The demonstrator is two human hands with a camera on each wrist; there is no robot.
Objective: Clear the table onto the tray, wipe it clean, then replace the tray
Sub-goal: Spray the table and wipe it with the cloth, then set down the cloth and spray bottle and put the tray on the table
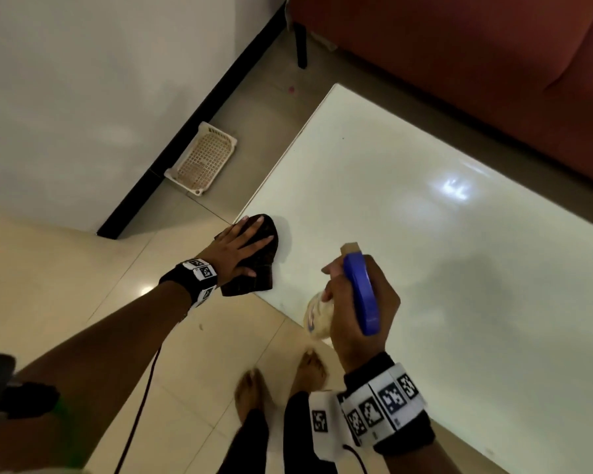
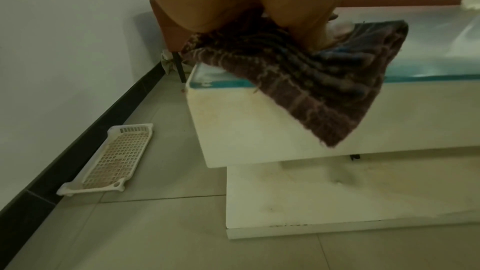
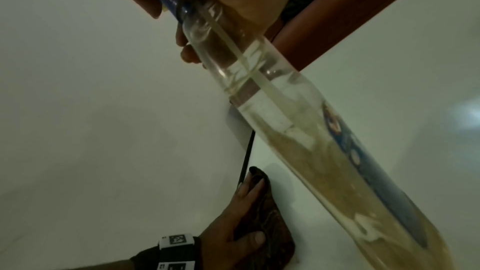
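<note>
A white glossy table fills the right of the head view. At its near left corner lies a dark striped cloth, one corner hanging over the table edge. My left hand presses flat on the cloth with straight, spread fingers. My right hand grips a clear spray bottle with a blue trigger head, held above the table's near edge, nozzle pointing toward the tabletop. The bottle holds pale liquid. A white mesh tray lies on the floor by the wall.
A red-brown sofa stands beyond the table's far side. A white wall with a black skirting runs on the left. My bare feet stand on beige floor tiles near the table corner. A lower white shelf sits under the tabletop.
</note>
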